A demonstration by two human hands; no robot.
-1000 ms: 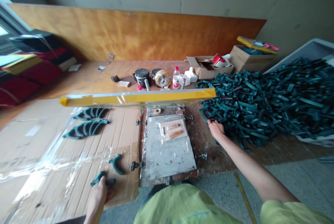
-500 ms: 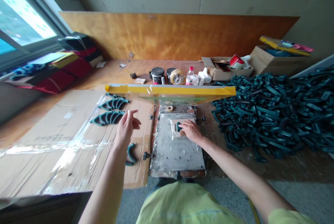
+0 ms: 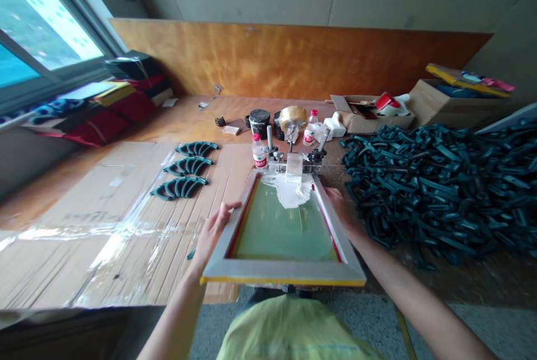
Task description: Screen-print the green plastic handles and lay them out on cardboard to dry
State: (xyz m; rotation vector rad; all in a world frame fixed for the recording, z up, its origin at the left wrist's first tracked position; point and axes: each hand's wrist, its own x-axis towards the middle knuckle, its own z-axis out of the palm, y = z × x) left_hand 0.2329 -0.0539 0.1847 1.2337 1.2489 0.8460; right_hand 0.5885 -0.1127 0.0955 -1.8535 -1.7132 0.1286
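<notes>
A screen-printing frame with green mesh lies flat in front of me, a smear of white ink at its far end. My left hand grips the frame's left rim, thumb on top. My right hand holds the right rim, its fingers partly hidden by the rim. A single dark green curved part peeks out by my left wrist. The plate under the screen is hidden.
A big pile of dark green plastic parts fills the right side. Three rows of curved green parts lie on taped cardboard to the left. Bottles, black jars, a tape roll and cardboard boxes stand behind.
The screen frame has swung down from raised to flat over the plate. My right hand left the part on the plate; both hands have come to the frame's sides.
</notes>
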